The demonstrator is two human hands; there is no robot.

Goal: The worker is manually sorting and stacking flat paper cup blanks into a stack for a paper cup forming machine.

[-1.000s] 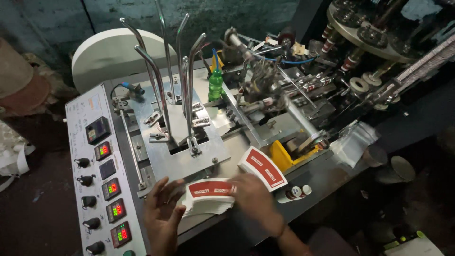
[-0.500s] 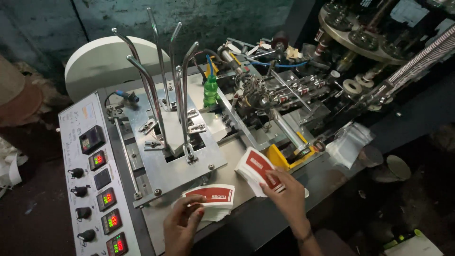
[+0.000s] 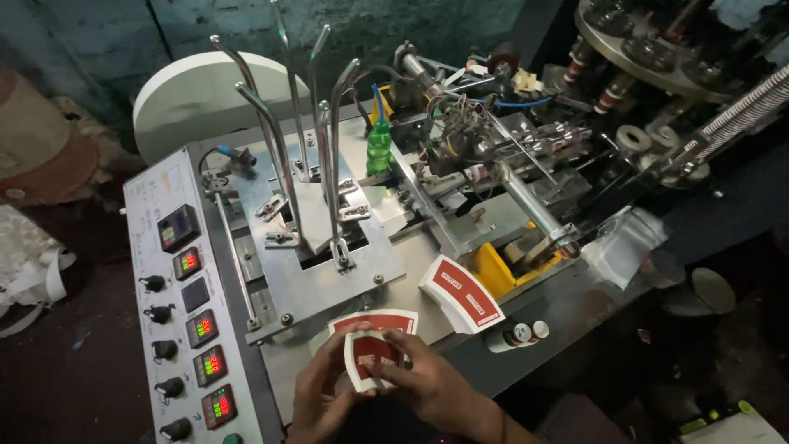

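Steel machine deck (image 3: 427,271): both hands' fingers (image 3: 394,374) pinch red-white card blanks (image 3: 371,355).

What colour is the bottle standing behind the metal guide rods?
Green; the bottle has a yellowish top, seen in the head view.

You have two hands in view, the left hand (image 3: 325,395) and the right hand (image 3: 431,386). Between them is one small stack of red-and-white fan-shaped paper blanks (image 3: 371,355), a second stack (image 3: 462,293) lies apart on the worktop (image 3: 427,316). Four bent metal guide rods (image 3: 283,140) stand upright. One green bottle (image 3: 378,148). Five black knobs (image 3: 156,314) line the control panel (image 3: 152,238).
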